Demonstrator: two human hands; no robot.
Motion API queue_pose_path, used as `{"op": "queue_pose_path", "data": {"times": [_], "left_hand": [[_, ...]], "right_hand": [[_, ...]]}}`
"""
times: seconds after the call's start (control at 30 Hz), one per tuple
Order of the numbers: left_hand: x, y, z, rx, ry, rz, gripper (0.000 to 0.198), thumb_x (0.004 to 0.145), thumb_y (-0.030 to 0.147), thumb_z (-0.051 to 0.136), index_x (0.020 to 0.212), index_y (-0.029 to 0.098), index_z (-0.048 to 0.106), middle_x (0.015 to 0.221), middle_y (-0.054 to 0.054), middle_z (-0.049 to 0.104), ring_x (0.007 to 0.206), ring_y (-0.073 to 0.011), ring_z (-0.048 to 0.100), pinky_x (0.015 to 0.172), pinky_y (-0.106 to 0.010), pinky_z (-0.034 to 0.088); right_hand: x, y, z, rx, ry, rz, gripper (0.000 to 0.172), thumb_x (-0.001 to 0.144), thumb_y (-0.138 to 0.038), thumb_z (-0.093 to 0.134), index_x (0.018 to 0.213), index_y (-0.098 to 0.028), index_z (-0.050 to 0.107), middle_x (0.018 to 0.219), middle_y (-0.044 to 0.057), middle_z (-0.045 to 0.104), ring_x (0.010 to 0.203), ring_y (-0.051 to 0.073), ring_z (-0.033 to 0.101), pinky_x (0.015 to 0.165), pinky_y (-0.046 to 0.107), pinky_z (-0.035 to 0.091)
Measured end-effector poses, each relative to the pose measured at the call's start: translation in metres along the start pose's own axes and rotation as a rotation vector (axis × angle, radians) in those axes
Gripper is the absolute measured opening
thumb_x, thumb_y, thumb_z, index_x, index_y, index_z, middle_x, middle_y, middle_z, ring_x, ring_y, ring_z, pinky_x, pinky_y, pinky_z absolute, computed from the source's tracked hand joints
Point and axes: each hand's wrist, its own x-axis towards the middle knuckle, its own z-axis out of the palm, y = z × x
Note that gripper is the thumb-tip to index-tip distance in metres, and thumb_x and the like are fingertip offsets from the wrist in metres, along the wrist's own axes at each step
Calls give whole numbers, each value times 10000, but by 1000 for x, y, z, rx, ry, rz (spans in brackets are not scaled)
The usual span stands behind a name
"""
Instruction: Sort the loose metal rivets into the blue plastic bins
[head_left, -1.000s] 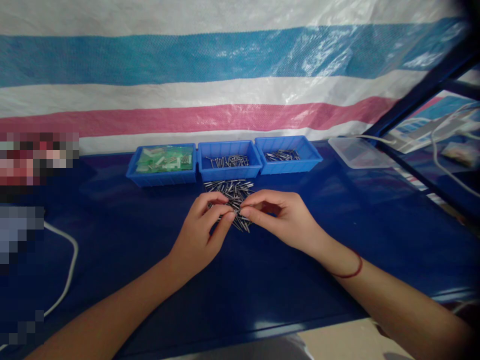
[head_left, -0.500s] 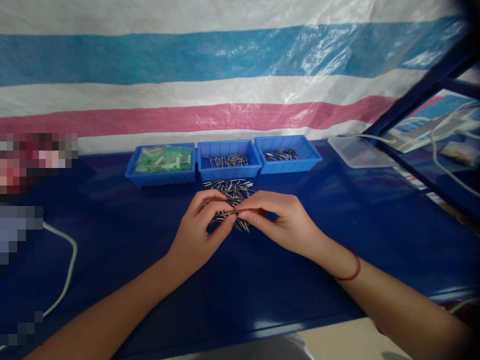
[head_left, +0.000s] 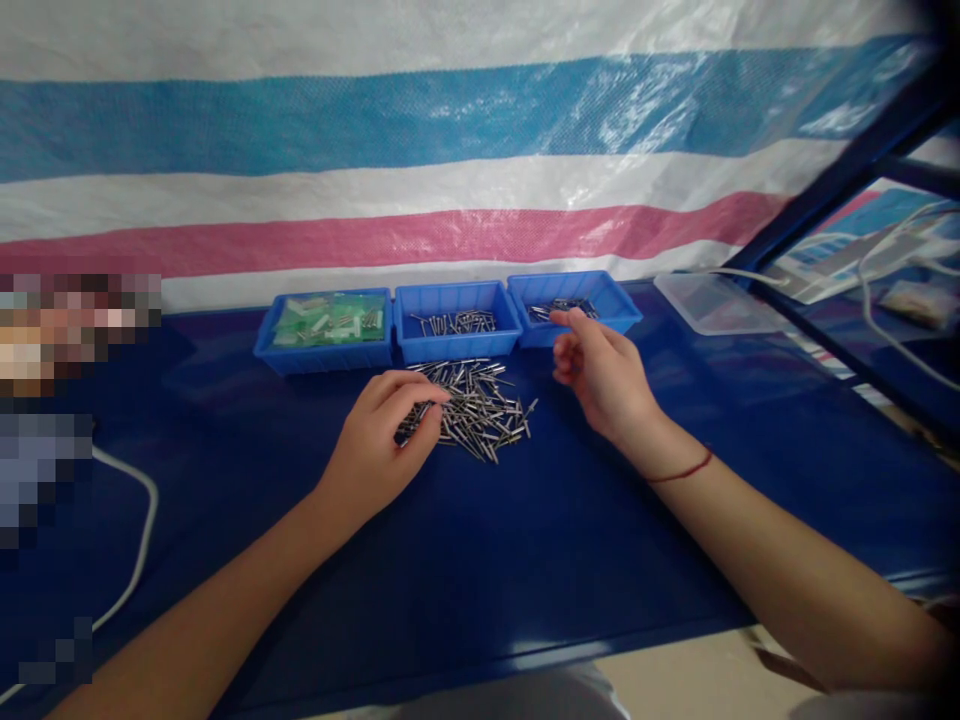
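A heap of small metal pins [head_left: 480, 405] lies on the dark blue table [head_left: 480, 580], just in front of three blue bins. My left hand [head_left: 379, 440] rests at the heap's left edge, thumb and fingers pinched on a few pins. My right hand [head_left: 600, 370] is lifted beside the right bin [head_left: 574, 305], which holds more pins. Its fingers are loosely apart over the bin's front edge, and nothing shows in them. The middle bin [head_left: 457, 320] has a few pins. The left bin [head_left: 326, 325] holds green and white parts.
A clear plastic lid or tray [head_left: 712, 305] lies at the back right beside a dark blue frame post [head_left: 832, 190]. A white cable [head_left: 135, 540] curves over the table's left side. A striped tarp [head_left: 450, 150] hangs behind the bins.
My hands were together over the heap, working a pin between them. The right hand has since moved up and right to the right bin, and the left has dropped onto the heap.
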Motion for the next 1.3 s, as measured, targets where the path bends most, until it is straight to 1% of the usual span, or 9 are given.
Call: {"op": "queue_pose_path", "data": {"times": [0.13,0.23,0.4,0.57,0.87,0.97,1.03,1.13,1.3], "left_hand": [[2,-11,-1,134,-142,51,147,861,171,543,946,193,660,1044,-66,628,987,-208,583,887,-375,464],[0,-15,-1,234,-227,70,121,834,243,605,926,193,663,1088,-71,630,1003,-236,572,894,-402,449],[-1,-16,-1,290,-273,120,136,841,300,628,927,198,651,1086,-73,635,1002,-234,567,891,-388,436],[0,-14,0,340,-258,118,267,879,333,581,1102,188,607,1112,-90,636,996,-241,570,863,-382,432],[1,-13,2,384,-235,46,153,934,262,501,930,191,637,1029,-57,660,936,-220,575,788,-367,385],[1,-9,1,298,-164,-14,148,941,267,486,930,185,608,1011,-60,649,919,-212,575,792,-356,402],[1,-4,0,191,-126,-49,142,948,270,473,929,188,588,996,-56,637,920,-201,574,809,-346,421],[0,5,2,62,-106,-79,125,950,254,464,921,193,569,975,-48,621,920,-184,575,821,-326,438],[-3,13,3,-33,-116,-88,109,947,228,471,915,187,567,951,-44,609,905,-173,581,818,-315,440]], "right_hand": [[-5,-1,4,26,-72,74,269,784,-424,600,900,-183,632,601,-44,496,452,73,402,405,214,304],[-13,-1,7,-23,-134,31,223,799,-380,593,851,-168,634,596,-39,503,454,67,403,408,211,294],[-21,2,8,-198,-258,-103,225,844,-375,564,818,-165,640,605,-36,519,484,71,430,449,213,321],[-28,0,10,-351,-352,-224,239,867,-368,543,810,-155,636,620,-26,529,533,86,448,499,222,351],[-40,0,13,-511,-447,-354,188,880,-273,508,803,-160,638,710,9,616,612,110,511,554,228,388],[-44,0,14,-584,-540,-430,90,817,-167,547,827,-165,637,745,10,635,614,107,518,571,230,400],[-48,0,16,-583,-585,-481,108,775,-128,582,862,-169,631,767,8,639,641,110,531,609,235,422],[-54,-2,19,-515,-589,-494,75,795,-176,617,869,-171,627,750,3,623,652,109,532,619,238,430],[-58,-4,19,-446,-570,-493,66,844,-237,613,837,-175,635,715,2,607,630,103,511,587,236,418]]}}
